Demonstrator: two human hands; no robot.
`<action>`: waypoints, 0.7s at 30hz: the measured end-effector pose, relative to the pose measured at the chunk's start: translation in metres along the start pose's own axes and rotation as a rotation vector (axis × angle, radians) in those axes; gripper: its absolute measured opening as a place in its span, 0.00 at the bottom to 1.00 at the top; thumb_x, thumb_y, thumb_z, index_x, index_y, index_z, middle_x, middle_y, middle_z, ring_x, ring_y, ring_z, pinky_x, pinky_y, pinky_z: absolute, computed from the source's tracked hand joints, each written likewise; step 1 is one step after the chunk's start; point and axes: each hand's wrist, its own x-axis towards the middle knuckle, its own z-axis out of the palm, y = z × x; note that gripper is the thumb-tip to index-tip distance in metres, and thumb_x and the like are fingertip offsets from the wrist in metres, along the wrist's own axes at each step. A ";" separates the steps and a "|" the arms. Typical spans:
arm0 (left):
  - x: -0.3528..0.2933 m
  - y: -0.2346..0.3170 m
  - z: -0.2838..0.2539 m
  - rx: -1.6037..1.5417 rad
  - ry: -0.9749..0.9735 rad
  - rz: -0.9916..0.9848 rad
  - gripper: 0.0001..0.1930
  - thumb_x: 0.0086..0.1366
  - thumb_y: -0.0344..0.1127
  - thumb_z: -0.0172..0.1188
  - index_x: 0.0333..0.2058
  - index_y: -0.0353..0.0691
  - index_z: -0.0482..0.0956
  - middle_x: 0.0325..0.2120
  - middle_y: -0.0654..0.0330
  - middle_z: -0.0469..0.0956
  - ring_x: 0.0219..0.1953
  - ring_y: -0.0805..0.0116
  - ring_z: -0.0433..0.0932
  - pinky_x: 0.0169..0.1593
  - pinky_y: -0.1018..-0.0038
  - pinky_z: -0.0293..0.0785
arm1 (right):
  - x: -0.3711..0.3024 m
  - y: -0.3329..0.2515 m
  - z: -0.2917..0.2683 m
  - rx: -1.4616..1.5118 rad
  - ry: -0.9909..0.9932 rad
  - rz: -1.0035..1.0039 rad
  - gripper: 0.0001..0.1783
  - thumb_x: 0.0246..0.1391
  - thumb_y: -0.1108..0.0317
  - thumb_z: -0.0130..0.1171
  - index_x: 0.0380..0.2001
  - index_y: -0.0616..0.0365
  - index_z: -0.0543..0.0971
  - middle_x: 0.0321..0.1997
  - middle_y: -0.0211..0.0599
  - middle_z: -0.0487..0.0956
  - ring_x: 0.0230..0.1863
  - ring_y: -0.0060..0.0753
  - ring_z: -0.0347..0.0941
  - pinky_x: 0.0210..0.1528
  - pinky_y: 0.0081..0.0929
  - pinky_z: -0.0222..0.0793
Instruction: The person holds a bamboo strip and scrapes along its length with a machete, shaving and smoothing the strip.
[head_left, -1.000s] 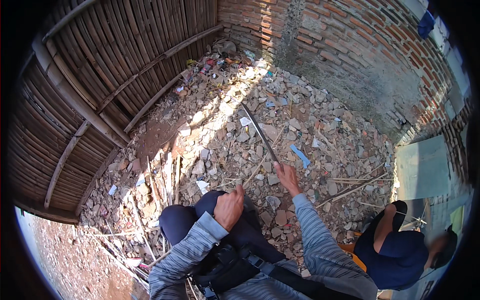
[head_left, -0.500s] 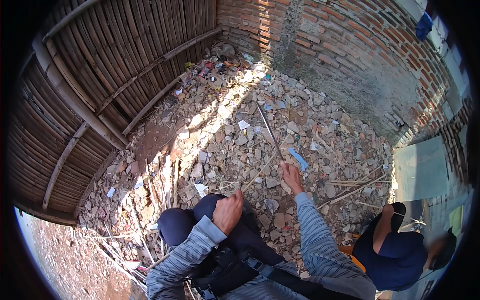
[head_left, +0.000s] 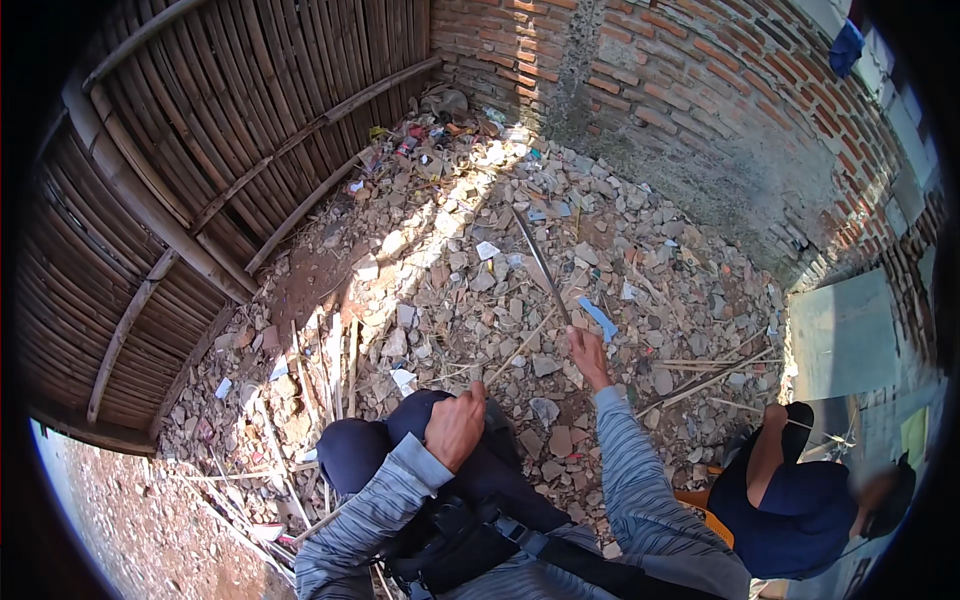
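Observation:
My right hand (head_left: 588, 357) is closed around the handle of a long, narrow knife (head_left: 540, 262). Its dark blade points away from me, slanting up and to the left over the rubble. My left hand (head_left: 456, 428) is a fist in front of my dark-clad knees (head_left: 357, 455). A thin pale bamboo strip (head_left: 522, 347) runs from the top of this fist toward the blade without meeting it. The part of the strip inside the fist is hidden by my fingers.
Broken brick and stone (head_left: 470, 300) cover the ground. Bamboo sticks (head_left: 352, 365) lie at left, more poles (head_left: 705, 378) at right. A slatted bamboo wall (head_left: 250, 120) and a brick wall (head_left: 690, 100) meet behind. A person in dark clothes (head_left: 795, 510) crouches at right, beside something orange (head_left: 712, 515).

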 end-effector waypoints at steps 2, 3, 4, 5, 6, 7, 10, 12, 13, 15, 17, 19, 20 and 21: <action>-0.003 0.003 -0.003 0.007 0.005 0.018 0.06 0.66 0.28 0.54 0.39 0.33 0.70 0.21 0.50 0.80 0.22 0.51 0.83 0.24 0.58 0.78 | 0.004 -0.003 -0.008 0.062 -0.037 0.069 0.34 0.72 0.42 0.51 0.20 0.61 0.74 0.17 0.31 0.73 0.21 0.26 0.70 0.28 0.33 0.65; -0.005 0.003 0.000 0.003 0.000 0.024 0.06 0.66 0.28 0.54 0.39 0.33 0.70 0.21 0.50 0.80 0.22 0.51 0.83 0.24 0.58 0.78 | 0.003 -0.001 -0.013 0.123 -0.069 0.137 0.34 0.71 0.42 0.51 0.20 0.61 0.74 0.17 0.32 0.73 0.22 0.27 0.71 0.28 0.33 0.65; 0.001 0.004 0.003 0.008 -0.004 0.027 0.06 0.66 0.29 0.54 0.38 0.33 0.70 0.22 0.49 0.80 0.23 0.51 0.83 0.24 0.57 0.78 | 0.011 0.009 -0.018 0.109 -0.066 0.305 0.34 0.71 0.41 0.52 0.20 0.60 0.74 0.17 0.32 0.72 0.22 0.27 0.73 0.29 0.32 0.66; 0.005 0.006 0.006 0.013 -0.006 0.030 0.06 0.66 0.29 0.54 0.38 0.33 0.71 0.22 0.49 0.80 0.23 0.50 0.83 0.25 0.57 0.78 | 0.008 0.019 -0.021 0.103 -0.051 0.307 0.34 0.71 0.41 0.52 0.20 0.60 0.74 0.17 0.32 0.72 0.22 0.27 0.73 0.29 0.32 0.66; 0.005 0.004 0.006 0.018 -0.006 0.026 0.06 0.66 0.29 0.54 0.38 0.33 0.71 0.22 0.49 0.80 0.23 0.50 0.83 0.25 0.57 0.78 | 0.004 0.019 -0.013 0.013 -0.037 0.261 0.35 0.71 0.41 0.51 0.20 0.60 0.74 0.16 0.32 0.72 0.22 0.28 0.72 0.29 0.33 0.66; 0.005 0.003 0.005 0.007 -0.032 0.005 0.06 0.66 0.29 0.54 0.38 0.32 0.71 0.22 0.49 0.81 0.23 0.50 0.83 0.25 0.57 0.78 | 0.001 0.018 -0.008 -0.082 -0.020 0.211 0.35 0.71 0.40 0.50 0.20 0.60 0.74 0.16 0.33 0.71 0.22 0.28 0.72 0.29 0.34 0.67; 0.005 0.002 0.002 0.001 -0.041 -0.009 0.06 0.66 0.29 0.54 0.38 0.32 0.71 0.22 0.49 0.81 0.23 0.50 0.83 0.25 0.57 0.78 | -0.008 0.015 -0.003 0.044 -0.048 0.151 0.36 0.71 0.38 0.49 0.21 0.61 0.76 0.17 0.36 0.74 0.22 0.33 0.72 0.31 0.38 0.68; 0.003 0.003 0.001 0.001 -0.025 0.005 0.06 0.66 0.29 0.54 0.38 0.32 0.71 0.22 0.49 0.81 0.22 0.51 0.83 0.25 0.57 0.78 | -0.007 0.017 -0.009 0.042 -0.063 0.124 0.37 0.70 0.37 0.49 0.22 0.61 0.77 0.18 0.37 0.75 0.23 0.35 0.73 0.32 0.40 0.68; 0.000 0.002 0.002 -0.009 -0.031 0.013 0.06 0.67 0.30 0.53 0.39 0.33 0.71 0.21 0.49 0.80 0.23 0.48 0.83 0.25 0.55 0.77 | 0.001 0.021 -0.014 -0.005 -0.068 0.172 0.36 0.70 0.39 0.50 0.24 0.63 0.78 0.20 0.41 0.75 0.24 0.39 0.73 0.34 0.43 0.67; 0.000 0.003 0.002 -0.022 -0.033 0.030 0.07 0.68 0.30 0.53 0.41 0.33 0.71 0.20 0.48 0.80 0.23 0.46 0.82 0.26 0.53 0.77 | 0.008 0.028 -0.017 -0.054 -0.066 0.220 0.35 0.71 0.40 0.50 0.25 0.65 0.78 0.22 0.45 0.76 0.26 0.43 0.73 0.36 0.46 0.67; 0.004 0.005 0.002 0.038 -0.049 0.032 0.07 0.66 0.29 0.54 0.39 0.32 0.72 0.22 0.50 0.80 0.23 0.52 0.83 0.25 0.59 0.77 | 0.010 0.035 -0.019 -0.155 -0.039 0.221 0.34 0.70 0.40 0.51 0.28 0.65 0.80 0.23 0.46 0.77 0.27 0.43 0.73 0.36 0.45 0.67; 0.002 0.002 0.001 0.034 -0.044 0.021 0.07 0.66 0.30 0.54 0.40 0.32 0.73 0.22 0.50 0.80 0.24 0.53 0.83 0.25 0.59 0.77 | 0.003 0.030 -0.012 -0.125 -0.056 0.235 0.35 0.69 0.39 0.52 0.29 0.66 0.80 0.24 0.48 0.77 0.28 0.46 0.73 0.37 0.46 0.67; 0.002 0.001 0.000 0.027 -0.040 0.016 0.08 0.66 0.30 0.54 0.41 0.31 0.73 0.23 0.50 0.80 0.24 0.53 0.83 0.25 0.60 0.77 | 0.003 0.028 -0.013 -0.034 -0.053 0.201 0.35 0.69 0.39 0.52 0.30 0.66 0.81 0.24 0.48 0.77 0.28 0.47 0.73 0.37 0.47 0.67; 0.001 0.002 -0.002 0.025 -0.043 0.017 0.08 0.66 0.30 0.54 0.41 0.31 0.73 0.23 0.50 0.80 0.24 0.53 0.83 0.25 0.60 0.77 | -0.001 0.031 -0.017 0.053 -0.046 0.175 0.36 0.69 0.38 0.52 0.30 0.66 0.81 0.24 0.48 0.77 0.28 0.49 0.73 0.38 0.48 0.67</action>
